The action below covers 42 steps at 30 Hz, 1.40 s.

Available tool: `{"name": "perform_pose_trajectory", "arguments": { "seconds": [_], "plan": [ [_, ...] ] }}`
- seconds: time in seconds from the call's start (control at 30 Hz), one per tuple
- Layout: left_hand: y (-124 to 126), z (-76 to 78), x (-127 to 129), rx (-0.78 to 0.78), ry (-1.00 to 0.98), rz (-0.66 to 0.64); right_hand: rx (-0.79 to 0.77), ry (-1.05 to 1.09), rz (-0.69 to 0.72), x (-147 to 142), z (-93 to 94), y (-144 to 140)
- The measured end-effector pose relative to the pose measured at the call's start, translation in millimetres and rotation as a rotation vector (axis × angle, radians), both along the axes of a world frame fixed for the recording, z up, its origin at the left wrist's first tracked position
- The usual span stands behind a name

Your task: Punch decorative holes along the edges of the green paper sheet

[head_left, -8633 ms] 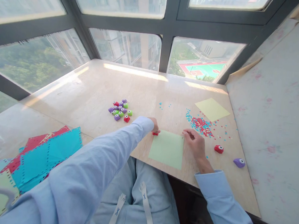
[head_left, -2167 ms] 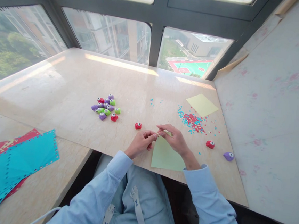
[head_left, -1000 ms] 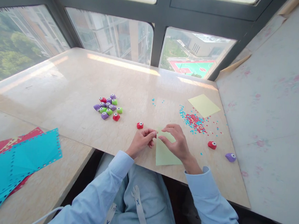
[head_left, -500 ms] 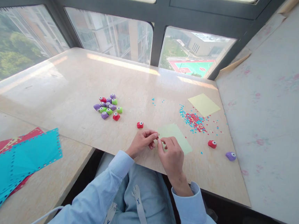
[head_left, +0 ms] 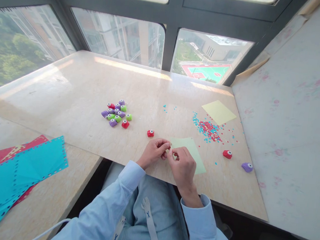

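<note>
My left hand [head_left: 156, 152] is closed in a pinch at the left edge of a pale yellow-green sheet of paper [head_left: 195, 151]. My right hand [head_left: 182, 165] pinches too, its fingertips meeting those of the left over the sheet. Whatever lies between the fingers is too small or hidden to name. Just beyond my left hand stands a red craft punch [head_left: 150, 133]. A pile of red and blue paper bits [head_left: 209, 130] lies past the sheet, to the right.
Several purple, green and red craft punches [head_left: 117, 113] cluster on the left. Another red punch [head_left: 227, 154] and a purple punch [head_left: 247, 167] sit at the right. A second yellow sheet [head_left: 219, 112] lies near the wall. Blue punched paper [head_left: 38, 161] rests over red sheets at lower left.
Both hands stay pinched together over the sheet; the right hand has shifted slightly left, closer to the left. The objects on the table have not visibly moved.
</note>
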<state>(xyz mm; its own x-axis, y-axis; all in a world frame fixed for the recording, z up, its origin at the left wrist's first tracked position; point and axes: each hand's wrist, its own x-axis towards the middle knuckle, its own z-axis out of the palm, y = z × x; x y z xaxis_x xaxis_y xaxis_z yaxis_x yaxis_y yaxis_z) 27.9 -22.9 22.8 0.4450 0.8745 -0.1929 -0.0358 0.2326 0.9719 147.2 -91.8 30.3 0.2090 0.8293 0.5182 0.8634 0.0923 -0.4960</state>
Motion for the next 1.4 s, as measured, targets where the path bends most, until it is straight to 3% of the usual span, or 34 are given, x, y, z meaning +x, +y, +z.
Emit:
{"name": "perform_pose_trajectory", "arguments": {
  "seconds": [0.3, 0.5, 0.77, 1.0, 1.23, 1.4],
  "plan": [
    [-2, 2.1, 4, 0.022, 0.068, 0.088, 0.000, 0.018, -0.014, -2, -3.0, -2],
    [-3, 6.9, 4, -0.102, 0.053, 0.297, -0.057, 0.083, -0.035, -6, -7.4, -2],
    [-15, 6.7, -10, -0.077, 0.001, 0.438, -0.154, 0.405, 0.256, -4, 2.2, -7],
    [-24, 12.5, -18, -0.125, 0.028, 0.361, -0.109, 0.365, 0.030, 34, -9.2, -25],
    [-32, 22.1, -13, -0.278, -0.024, 0.276, -0.117, 0.500, 0.114, 17, -7.3, -42],
    [-39, 25.7, -15, -0.345, -0.054, 0.203, -0.131, 0.546, 0.149, 9, -0.3, -37]
  ]
}}
